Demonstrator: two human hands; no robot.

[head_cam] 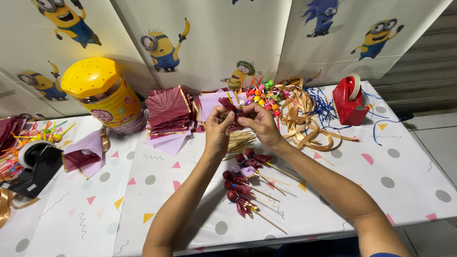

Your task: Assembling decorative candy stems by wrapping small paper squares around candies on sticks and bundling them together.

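Hands meet over the desk [333, 190]: left hand [218, 127] and right hand [259, 123] pinch a maroon paper-wrapped stick [234, 114] between closed fingers, just beyond finished wrapped sticks [243, 183].

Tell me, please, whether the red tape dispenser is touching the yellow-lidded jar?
Apart. The head view shows the red tape dispenser at the table's right and the yellow-lidded jar far to the left, with paper squares and both hands between them.

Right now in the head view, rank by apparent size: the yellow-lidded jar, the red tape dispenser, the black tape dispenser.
1. Yellow-lidded jar, clearly largest.
2 and 3. Black tape dispenser and red tape dispenser look roughly alike; the black one may seem slightly bigger only because it sits nearer the camera, so I won't rank them.
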